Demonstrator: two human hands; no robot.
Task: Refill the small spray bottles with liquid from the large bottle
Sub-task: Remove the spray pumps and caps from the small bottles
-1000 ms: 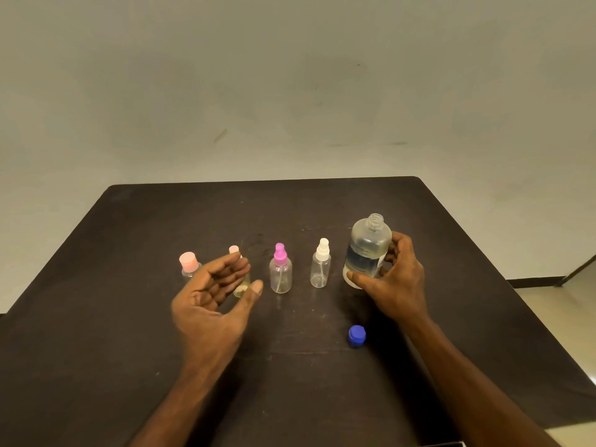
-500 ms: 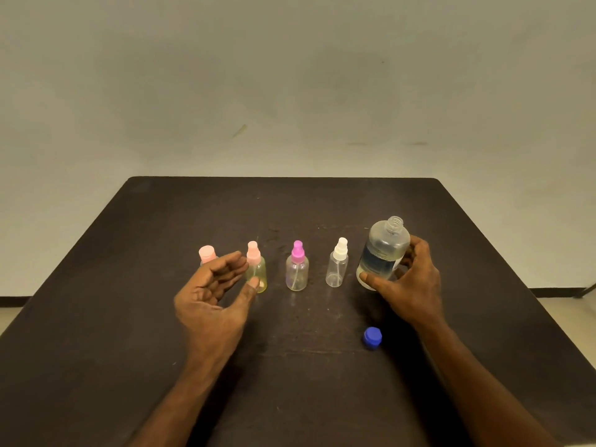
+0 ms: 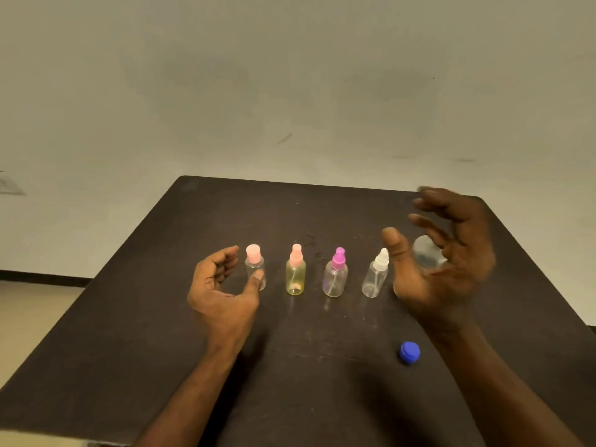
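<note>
The large bottle (image 3: 427,257) stands on the dark table (image 3: 135,317) at right of centre in the frame, mostly hidden behind the right hand (image 3: 442,266); only a blurred patch of its clear body shows between thumb and fingers. That hand is raised in front of it, palm turned toward the middle of the frame, fingers spread and fairly straight, motion-blurred, holding nothing.

To the left of the large bottle runs a row of four small spray bottles, all upright and apart from one another: a clear one with a white top (image 3: 375,275) just beside the right thumb, a clear one with a magenta top (image 3: 335,275), a yellowish one with a pale pink sprayer (image 3: 295,272), and a clear one with a broad pink cap (image 3: 255,264) at the left end.

The left hand (image 3: 222,291) sits at that left end, fingers curled and thumb reaching toward the pink-capped bottle; whether the thumb touches it cannot be told.

A blue cap (image 3: 409,352) lies alone on the table in the lower right, nearer the camera than the row.
</note>
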